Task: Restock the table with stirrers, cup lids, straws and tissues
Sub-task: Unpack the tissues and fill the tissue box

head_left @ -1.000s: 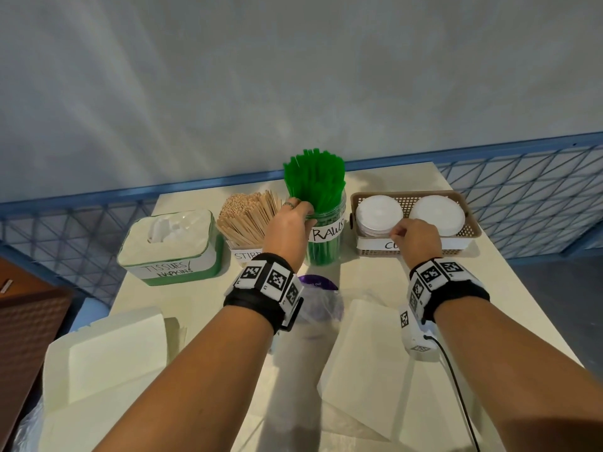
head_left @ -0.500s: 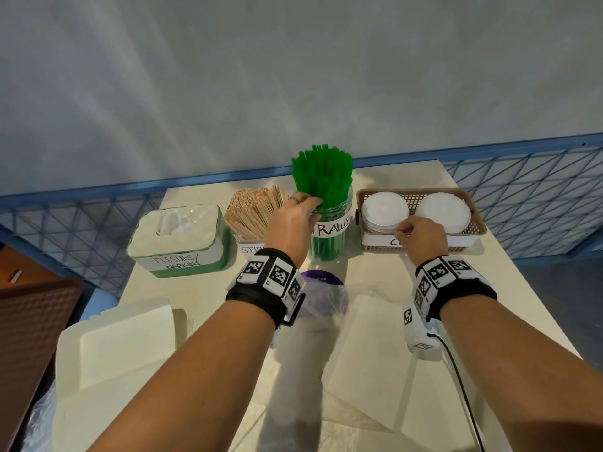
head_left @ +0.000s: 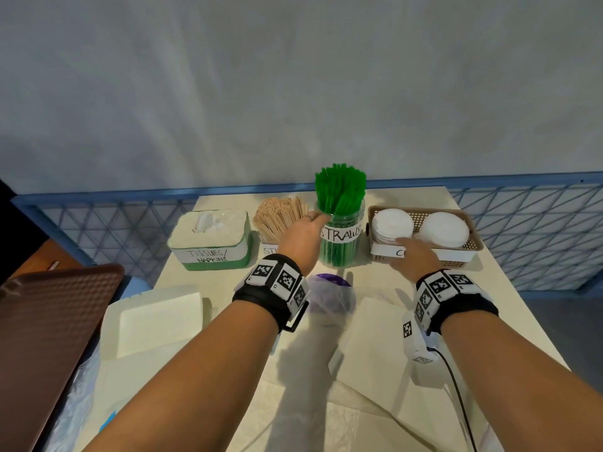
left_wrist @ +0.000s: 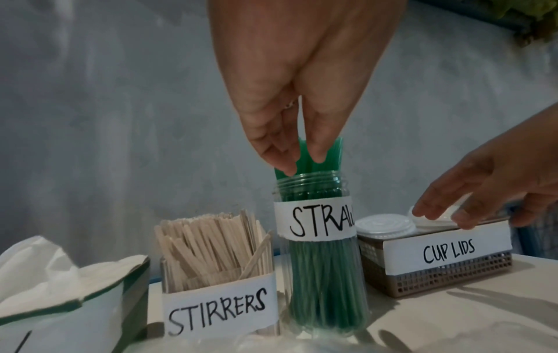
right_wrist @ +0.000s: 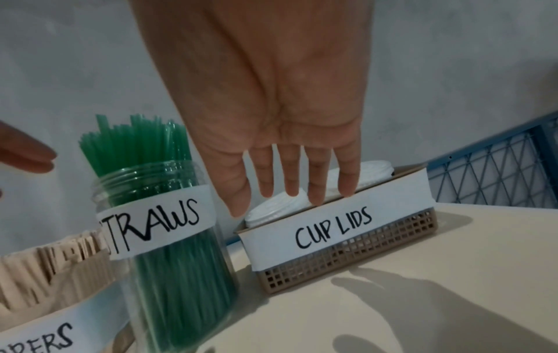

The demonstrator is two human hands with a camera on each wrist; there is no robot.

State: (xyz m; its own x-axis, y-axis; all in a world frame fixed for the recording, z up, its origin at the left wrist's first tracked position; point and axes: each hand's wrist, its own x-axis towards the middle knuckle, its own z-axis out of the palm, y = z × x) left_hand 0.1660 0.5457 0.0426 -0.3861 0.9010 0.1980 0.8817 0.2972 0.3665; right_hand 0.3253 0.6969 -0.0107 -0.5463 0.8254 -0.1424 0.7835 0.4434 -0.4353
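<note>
Two risks are judged: the straw jar (left_wrist: 320,250), fingertip-touched by the relaxed left hand (head_left: 305,238), could be tipped toward 9 o'clock onto the stirrers (left_wrist: 211,241); lids (right_wrist: 271,210) could be dislodged by the spread right hand (right_wrist: 286,143).

Left hand (head_left: 301,238) hides stirrer label (head_left: 270,250) (head view); tissue box (left_wrist: 65,301) cut off at wrist-cam edge.

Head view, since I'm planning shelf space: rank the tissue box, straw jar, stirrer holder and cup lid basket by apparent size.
1. cup lid basket and tissue box: look alike, so unranked.
2. straw jar.
3. stirrer holder: mostly hidden behind the left hand, so unsure.
</note>
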